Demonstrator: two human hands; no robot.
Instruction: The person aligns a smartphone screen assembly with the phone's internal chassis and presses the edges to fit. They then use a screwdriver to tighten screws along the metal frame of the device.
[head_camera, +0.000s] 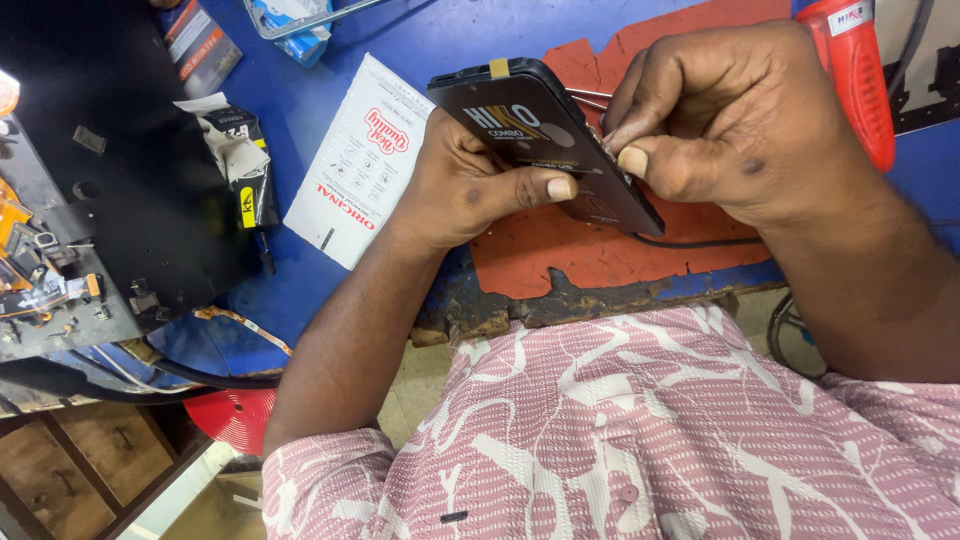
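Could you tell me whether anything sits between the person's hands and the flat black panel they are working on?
Nothing visible does. The left hand already grips the black panel from beneath, and the right hand pinches its right edge directly.

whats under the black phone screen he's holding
Under the black phone screen lies a worn red mat on the blue bench. The left hand and right hand cover the rest.
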